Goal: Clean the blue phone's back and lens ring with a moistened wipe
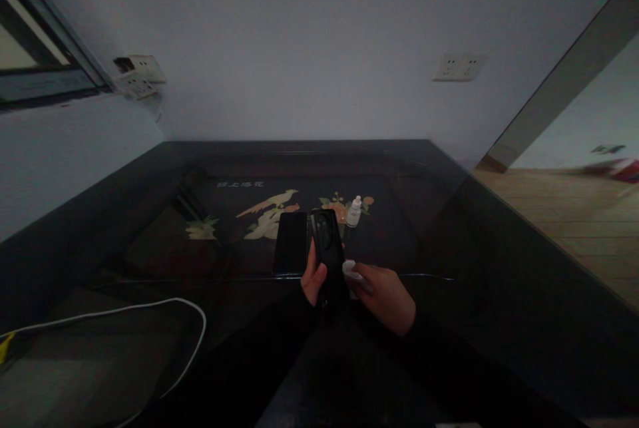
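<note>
My left hand point(313, 275) is wrapped around a dark phone point(330, 251), thumb across its near part. A rounded shape, looking like a camera bump, shows at its far end, so the back seems to face up. Beside its right edge, my right hand point(387, 296) pinches a small white wipe or cloth point(352, 271). Whether the cloth touches the phone is hard to tell. Flat on the table to the left lies a second black phone point(291, 243), dark screen up. Just beyond the held phone, a small white dropper bottle point(354, 212) stands upright.
The glossy black table point(424, 228) has a bird-and-flower picture on its top and meets the wall at the back. A white cable point(134, 307) curves across the lower left. Wall sockets point(459, 67) sit above the table, and wooden floor point(564, 215) lies to the right.
</note>
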Available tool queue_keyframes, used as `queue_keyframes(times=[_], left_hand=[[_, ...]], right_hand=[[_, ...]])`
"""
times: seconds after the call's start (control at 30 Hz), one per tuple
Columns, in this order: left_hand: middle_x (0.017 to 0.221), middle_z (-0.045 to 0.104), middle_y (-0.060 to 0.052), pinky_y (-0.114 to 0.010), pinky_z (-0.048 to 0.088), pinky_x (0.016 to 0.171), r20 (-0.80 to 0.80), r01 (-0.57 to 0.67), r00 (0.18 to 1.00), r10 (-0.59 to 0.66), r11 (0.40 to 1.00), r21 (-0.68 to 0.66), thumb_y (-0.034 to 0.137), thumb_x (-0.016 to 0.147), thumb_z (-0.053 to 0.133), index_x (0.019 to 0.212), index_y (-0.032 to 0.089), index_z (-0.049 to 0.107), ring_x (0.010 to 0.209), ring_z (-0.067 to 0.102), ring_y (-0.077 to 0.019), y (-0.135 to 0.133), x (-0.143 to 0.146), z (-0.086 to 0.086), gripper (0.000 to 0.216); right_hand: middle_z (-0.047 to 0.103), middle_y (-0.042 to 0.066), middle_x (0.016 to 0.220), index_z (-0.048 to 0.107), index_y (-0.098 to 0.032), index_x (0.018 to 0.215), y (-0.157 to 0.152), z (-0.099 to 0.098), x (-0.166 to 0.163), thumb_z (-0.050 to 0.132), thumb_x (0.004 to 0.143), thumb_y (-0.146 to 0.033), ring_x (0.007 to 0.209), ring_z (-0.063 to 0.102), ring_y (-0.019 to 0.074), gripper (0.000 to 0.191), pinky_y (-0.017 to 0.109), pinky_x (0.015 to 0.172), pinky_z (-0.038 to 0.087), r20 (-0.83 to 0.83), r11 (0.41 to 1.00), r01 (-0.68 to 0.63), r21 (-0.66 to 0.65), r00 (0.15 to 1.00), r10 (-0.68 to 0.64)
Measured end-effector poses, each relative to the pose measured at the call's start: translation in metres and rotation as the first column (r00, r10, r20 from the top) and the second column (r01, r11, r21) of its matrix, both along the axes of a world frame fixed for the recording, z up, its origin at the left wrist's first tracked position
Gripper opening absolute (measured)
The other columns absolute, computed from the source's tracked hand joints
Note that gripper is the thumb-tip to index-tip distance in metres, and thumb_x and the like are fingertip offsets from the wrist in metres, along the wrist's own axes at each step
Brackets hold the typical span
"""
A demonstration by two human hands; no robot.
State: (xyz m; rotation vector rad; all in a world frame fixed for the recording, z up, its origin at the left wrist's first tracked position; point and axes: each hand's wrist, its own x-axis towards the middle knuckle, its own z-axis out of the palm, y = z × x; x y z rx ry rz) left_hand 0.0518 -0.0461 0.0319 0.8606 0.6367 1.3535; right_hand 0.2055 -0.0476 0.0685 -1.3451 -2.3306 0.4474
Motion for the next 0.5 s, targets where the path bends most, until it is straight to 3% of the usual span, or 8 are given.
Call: queue_keyframes(times=[0.1, 0.23, 0.33, 0.5], left_hand=[[0.116, 0.058, -0.011, -0.041, 0.040, 0.090, 0.103, 0.044, 0.994, -0.037, 0.997, -0.066, 0.053, 0.072, 0.055, 0.140, 0.022, 0.009, 0.099, 0.058, -0.0241, 0.006, -0.001, -0.002, 0.088], [0.114, 0.058, -0.013, -0.042, 0.045, 0.081, 0.178, 0.153, 0.976, -0.122, 0.973, -0.172, 0.058, 0.073, 0.050, 0.137, 0.019, 0.022, 0.088, 0.061, -0.0254, 0.010, -0.004, -0.004, 0.080], [0.112, 0.059, -0.013, -0.042, 0.042, 0.087, 0.194, 0.205, 0.967, -0.165, 0.957, -0.206, 0.060, 0.073, 0.047, 0.130, 0.015, 0.036, 0.096, 0.059, -0.0272, 0.008, -0.003, -0.005, 0.074], [0.097, 0.064, -0.013, -0.038, 0.039, 0.094, 0.192, 0.289, 0.950, -0.246, 0.927, -0.241, 0.062, 0.076, 0.039, 0.109, 0.010, 0.058, 0.106, 0.054, -0.0264, 0.001, -0.001, -0.003, 0.064]], right_hand=[[0.064, 0.003, 0.084, 0.060, -0.019, 0.087, 0.001, 0.000, 0.005, 0.049, 0.082, -0.015, 0.080, 0.059, 0.0142, 0.012, 0.022, 0.069, 0.042, -0.051, 0.988, -0.146, 0.041, 0.988, 0.148], [0.062, 0.003, 0.085, 0.060, -0.020, 0.090, 0.006, 0.008, 0.009, 0.048, 0.081, -0.010, 0.082, 0.054, 0.0142, 0.018, 0.023, 0.069, 0.041, -0.001, 0.916, -0.357, 0.184, 0.932, 0.364], [0.062, 0.002, 0.081, 0.059, -0.020, 0.089, 0.005, 0.015, 0.003, 0.045, 0.082, -0.011, 0.076, 0.052, 0.0134, 0.018, 0.024, 0.067, 0.039, 0.053, 0.848, -0.475, 0.235, 0.878, 0.476], [0.061, 0.001, 0.078, 0.058, -0.020, 0.088, 0.002, 0.026, -0.016, 0.045, 0.083, -0.014, 0.073, 0.050, 0.0143, 0.015, 0.027, 0.064, 0.035, 0.136, 0.765, -0.553, 0.329, 0.830, 0.541]])
